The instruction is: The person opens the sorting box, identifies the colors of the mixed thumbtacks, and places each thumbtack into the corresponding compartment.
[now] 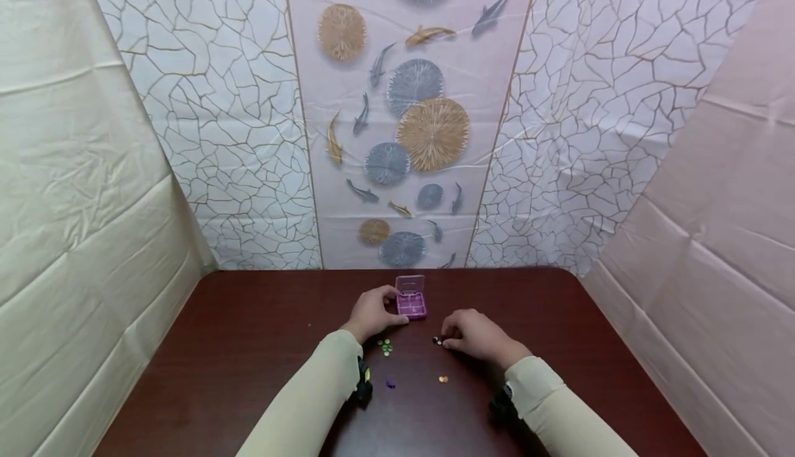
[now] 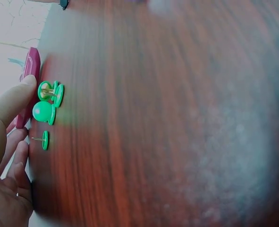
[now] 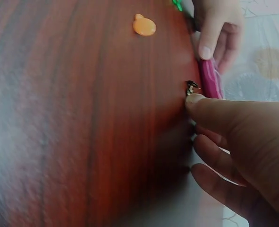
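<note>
My left hand grips a small purple box by its left side, thumb at the front edge. The box's clear lid stands raised, and its tray is divided into compartments. My right hand is low over the table beside a few black thumbtacks. Its thumb is right at these tacks, with the other fingers apart from it; no tack shows between them. Several green thumbtacks lie near my left wrist, some with pins up.
Orange thumbtacks and purple thumbtacks lie nearer on the dark wooden table. Dark wrist cameras sit at both cuffs. Patterned cloth hangs behind the table's far edge, with plain cloth at both sides.
</note>
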`<state>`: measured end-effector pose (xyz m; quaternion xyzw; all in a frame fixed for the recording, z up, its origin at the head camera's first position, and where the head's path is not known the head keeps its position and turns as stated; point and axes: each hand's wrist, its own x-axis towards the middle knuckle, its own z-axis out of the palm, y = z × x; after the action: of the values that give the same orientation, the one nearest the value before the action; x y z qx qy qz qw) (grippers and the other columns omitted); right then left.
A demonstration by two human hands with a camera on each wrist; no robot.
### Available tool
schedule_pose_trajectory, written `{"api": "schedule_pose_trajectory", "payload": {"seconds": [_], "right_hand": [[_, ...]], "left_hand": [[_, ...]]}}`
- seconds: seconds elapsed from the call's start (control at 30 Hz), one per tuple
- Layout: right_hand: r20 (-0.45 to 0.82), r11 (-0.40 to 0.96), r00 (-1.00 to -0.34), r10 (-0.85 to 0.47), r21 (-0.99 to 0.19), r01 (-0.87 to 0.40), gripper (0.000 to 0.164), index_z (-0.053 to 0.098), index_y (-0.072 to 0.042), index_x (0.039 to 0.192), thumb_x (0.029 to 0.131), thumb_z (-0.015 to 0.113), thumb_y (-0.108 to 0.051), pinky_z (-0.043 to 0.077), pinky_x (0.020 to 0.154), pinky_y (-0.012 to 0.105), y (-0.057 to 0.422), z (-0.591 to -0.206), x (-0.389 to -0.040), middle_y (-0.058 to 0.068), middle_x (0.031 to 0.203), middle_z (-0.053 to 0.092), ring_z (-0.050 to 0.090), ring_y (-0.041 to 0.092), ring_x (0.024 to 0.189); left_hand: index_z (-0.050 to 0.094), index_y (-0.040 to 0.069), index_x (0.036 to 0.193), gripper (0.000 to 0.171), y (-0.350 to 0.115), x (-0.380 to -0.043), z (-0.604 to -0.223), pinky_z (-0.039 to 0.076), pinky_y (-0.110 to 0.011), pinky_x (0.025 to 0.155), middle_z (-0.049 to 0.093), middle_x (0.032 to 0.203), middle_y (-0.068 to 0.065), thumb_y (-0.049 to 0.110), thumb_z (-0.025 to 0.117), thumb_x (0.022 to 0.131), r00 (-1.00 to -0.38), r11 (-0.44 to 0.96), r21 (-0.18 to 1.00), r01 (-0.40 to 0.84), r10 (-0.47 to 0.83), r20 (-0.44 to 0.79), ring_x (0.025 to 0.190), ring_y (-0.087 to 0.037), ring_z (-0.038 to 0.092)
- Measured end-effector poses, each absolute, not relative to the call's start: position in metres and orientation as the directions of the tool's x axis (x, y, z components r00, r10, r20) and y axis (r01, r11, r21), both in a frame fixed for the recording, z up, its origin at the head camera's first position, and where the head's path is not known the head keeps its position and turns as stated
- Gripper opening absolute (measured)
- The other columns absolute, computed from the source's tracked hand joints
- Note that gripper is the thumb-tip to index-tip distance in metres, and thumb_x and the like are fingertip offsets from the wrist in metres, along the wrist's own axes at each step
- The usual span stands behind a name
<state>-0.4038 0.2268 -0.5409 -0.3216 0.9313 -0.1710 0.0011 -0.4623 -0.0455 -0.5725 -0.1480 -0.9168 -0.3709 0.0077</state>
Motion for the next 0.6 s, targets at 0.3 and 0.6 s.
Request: {"api": "schedule_pose_trajectory", "payload": {"seconds": [0.3, 0.6], "right_hand": [[0.157, 0.735, -0.815, -0.558, -0.363, -0.573, 0.007, 0.067, -0.025, 0.087, 0.092, 0.068, -0.020, 0.053, 0.063, 0.033, 0.221, -0.544, -0.399, -0.013, 0.081, 0.063, 0.056, 0.003, 0.070], [0.218, 0.720, -0.871, -0.441, -0.493, -0.488, 0.005, 0.070, -0.021, 0.086, 0.088, 0.073, -0.018, 0.055, 0.065, 0.035, 0.214, -0.546, -0.402, -0.012, 0.079, 0.068, 0.060, 0.006, 0.072]], "left_hand": [[0.065, 0.025, 0.118, 0.060, -0.046, -0.464, -0.577, 0.051, -0.043, 0.090, 0.067, 0.114, 0.002, 0.051, 0.086, 0.067, -0.954, 0.676, 0.679, 0.288, 0.267, 0.138, 0.102, -0.016, 0.057], [0.064, 0.026, 0.115, 0.058, -0.044, -0.461, -0.576, 0.051, -0.043, 0.091, 0.067, 0.113, 0.003, 0.050, 0.086, 0.067, -0.959, 0.679, 0.683, 0.269, 0.250, 0.130, 0.102, -0.016, 0.057]]}}
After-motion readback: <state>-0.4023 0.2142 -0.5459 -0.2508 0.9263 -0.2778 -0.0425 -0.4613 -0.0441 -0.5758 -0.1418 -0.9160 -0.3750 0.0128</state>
